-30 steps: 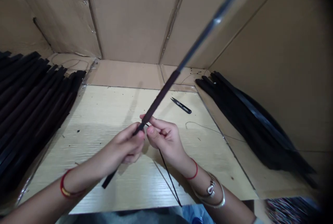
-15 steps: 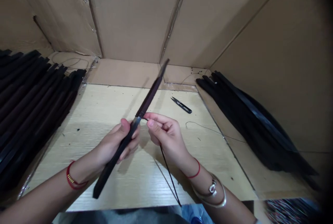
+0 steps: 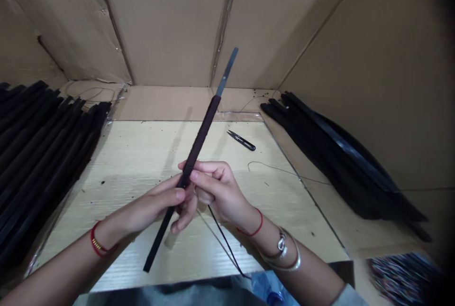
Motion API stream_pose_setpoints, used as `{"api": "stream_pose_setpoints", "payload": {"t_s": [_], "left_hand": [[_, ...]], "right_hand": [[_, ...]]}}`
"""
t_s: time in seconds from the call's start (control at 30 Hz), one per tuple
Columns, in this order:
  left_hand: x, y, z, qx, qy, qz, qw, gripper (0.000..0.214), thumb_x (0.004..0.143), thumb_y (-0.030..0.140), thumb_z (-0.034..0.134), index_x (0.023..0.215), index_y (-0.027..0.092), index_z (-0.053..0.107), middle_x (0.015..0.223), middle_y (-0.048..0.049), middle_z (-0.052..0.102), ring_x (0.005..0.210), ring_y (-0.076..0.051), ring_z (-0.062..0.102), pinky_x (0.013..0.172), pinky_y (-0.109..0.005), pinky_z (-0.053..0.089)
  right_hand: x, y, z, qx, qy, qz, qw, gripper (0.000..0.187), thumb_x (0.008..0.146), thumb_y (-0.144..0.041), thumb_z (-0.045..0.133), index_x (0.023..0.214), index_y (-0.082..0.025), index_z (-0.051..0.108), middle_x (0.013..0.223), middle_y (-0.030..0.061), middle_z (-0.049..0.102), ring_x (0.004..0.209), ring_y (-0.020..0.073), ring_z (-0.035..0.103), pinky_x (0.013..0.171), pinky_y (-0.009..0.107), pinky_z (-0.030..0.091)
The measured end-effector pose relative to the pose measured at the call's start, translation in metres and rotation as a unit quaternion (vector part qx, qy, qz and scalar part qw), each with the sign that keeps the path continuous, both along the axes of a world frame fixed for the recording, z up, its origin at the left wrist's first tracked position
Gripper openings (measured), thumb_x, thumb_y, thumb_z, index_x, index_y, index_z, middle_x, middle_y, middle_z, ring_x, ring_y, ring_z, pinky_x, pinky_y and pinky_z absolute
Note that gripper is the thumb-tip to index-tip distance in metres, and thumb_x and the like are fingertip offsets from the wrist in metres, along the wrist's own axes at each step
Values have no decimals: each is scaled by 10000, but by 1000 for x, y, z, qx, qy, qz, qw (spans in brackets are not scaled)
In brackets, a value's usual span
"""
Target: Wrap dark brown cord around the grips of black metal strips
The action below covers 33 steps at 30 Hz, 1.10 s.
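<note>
Left grip (image 3: 154, 204) and right grip (image 3: 223, 190) hold a strip (image 3: 201, 138), marks (image 3: 239, 137) on snips (image 3: 241, 140) unreadable.

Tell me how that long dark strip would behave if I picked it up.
The strip is probably stiff: it juts straight past the right hand without sagging. It looks flat, so it likely wouldn't roll. Its bare, shiny end may feel slippery, while the ridged wrapping probably grips better.

Left fingers (image 3: 189, 213) beside right fingers (image 3: 212, 167)
</note>
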State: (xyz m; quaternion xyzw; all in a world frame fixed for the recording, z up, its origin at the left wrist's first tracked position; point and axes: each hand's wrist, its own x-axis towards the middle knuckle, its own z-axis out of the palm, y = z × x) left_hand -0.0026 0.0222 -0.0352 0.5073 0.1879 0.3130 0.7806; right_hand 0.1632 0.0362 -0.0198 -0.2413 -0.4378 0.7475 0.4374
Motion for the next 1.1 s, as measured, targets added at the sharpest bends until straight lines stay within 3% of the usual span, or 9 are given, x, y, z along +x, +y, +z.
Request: {"api": "stream_pose_setpoints", "payload": {"t_s": [0.1,0.2,0.27,0.4,0.53,0.73,0.93,1.03,1.1], "left_hand": [[0,3,6,-28,51,-2,998,297,960,455,432,929,164,486,735,-30,610,638,-116,554,647,-240,433],[4,2,11,-88,58,137,985,252,879,359,585,1005,149,526,791,-24,588,733,-112,549,719,-222,442],[8,-2,13,-149,7,190,970,250,793,328,663,907,147,534,670,22,479,624,-85,451,629,-195,406],[12,-7,15,-204,-85,130,967,357,789,443,623,666,162,442,587,46,300,516,-72,251,488,-199,266],[13,-9,13,-190,-100,99,972,392,840,493,566,667,159,455,548,62,240,480,-64,187,465,-201,181],[12,-10,12,-230,-64,87,967,454,824,556,563,695,121,559,492,86,204,432,-49,161,422,-189,142],[14,-11,19,-246,-60,82,964,468,802,564,607,676,115,569,483,88,218,424,-41,167,412,-177,135],[11,-13,22,-239,-61,82,966,474,819,573,589,705,113,570,489,87,232,426,-39,166,413,-171,141],[7,-14,24,-222,-75,81,969,489,868,593,521,745,122,572,479,86,243,414,-43,166,405,-171,155]], "right_hand": [[-3,-1,-2,36,-41,-37,998,256,847,-365,671,852,-111,692,533,1,627,415,105,594,402,195,469],[-9,-2,-1,76,-98,-108,986,238,831,-340,687,887,-109,704,512,-12,630,422,107,611,404,186,488],[-12,-3,2,80,-110,-123,983,237,815,-328,703,909,-111,712,566,-1,662,471,107,633,446,192,521],[-11,-6,11,59,-96,-77,991,191,818,-306,703,779,-119,686,598,-1,653,475,77,584,429,173,470],[-7,-9,17,42,-94,-104,989,249,756,-251,760,649,-136,566,500,-58,528,403,15,415,378,124,303],[-8,-15,19,24,-86,-119,989,240,705,-200,776,646,-147,549,550,-9,631,482,67,589,451,135,433],[-7,-18,19,33,-78,-152,985,204,717,-192,771,684,-147,575,563,-10,644,500,81,618,463,144,451],[-5,-15,17,33,-84,-109,990,203,772,-281,753,764,-137,609,584,8,650,480,62,551,442,153,380],[-5,-12,15,35,-74,-58,995,235,816,-325,723,926,-135,643,605,-10,627,425,29,417,400,155,276]]}}
